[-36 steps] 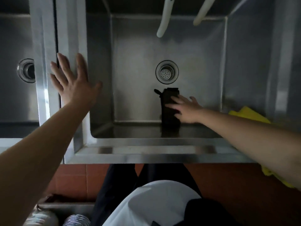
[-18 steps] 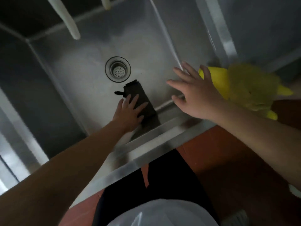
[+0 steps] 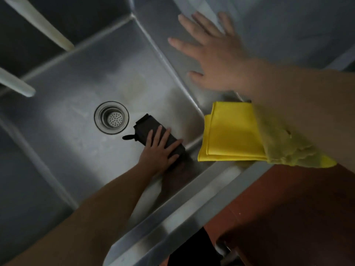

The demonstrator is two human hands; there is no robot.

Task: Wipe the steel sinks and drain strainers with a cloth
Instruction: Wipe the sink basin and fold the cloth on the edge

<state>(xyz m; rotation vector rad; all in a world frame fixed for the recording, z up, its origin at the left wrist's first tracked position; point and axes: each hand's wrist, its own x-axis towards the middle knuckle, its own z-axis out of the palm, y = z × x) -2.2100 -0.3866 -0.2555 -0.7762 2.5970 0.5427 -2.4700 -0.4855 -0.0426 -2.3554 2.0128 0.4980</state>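
A steel sink [image 3: 73, 143] fills the view, with a round perforated drain strainer [image 3: 111, 117] in its floor. Just right of the strainer a dark folded cloth [image 3: 143, 124] lies on the sink floor by the front wall. My left hand [image 3: 158, 152] presses flat on the cloth's near end, fingers spread over it. My right hand [image 3: 213, 54] hovers open and blurred above the sink's right wall and rim, holding nothing. A folded yellow cloth [image 3: 230, 135] rests on the sink's front right corner, partly under my right forearm.
Two pale tap spouts [image 3: 40, 24] [image 3: 15, 83] reach over the sink from the upper left. The sink's flat front rim [image 3: 182, 214] runs diagonally across the lower middle. Red-brown floor tiles [image 3: 288, 208] lie below it, with my dark trousers at the bottom edge.
The dark cloth passed from my right hand to my left, which left the divider. My right hand moved up past the yellow cloth to the right rim. The view swung right.
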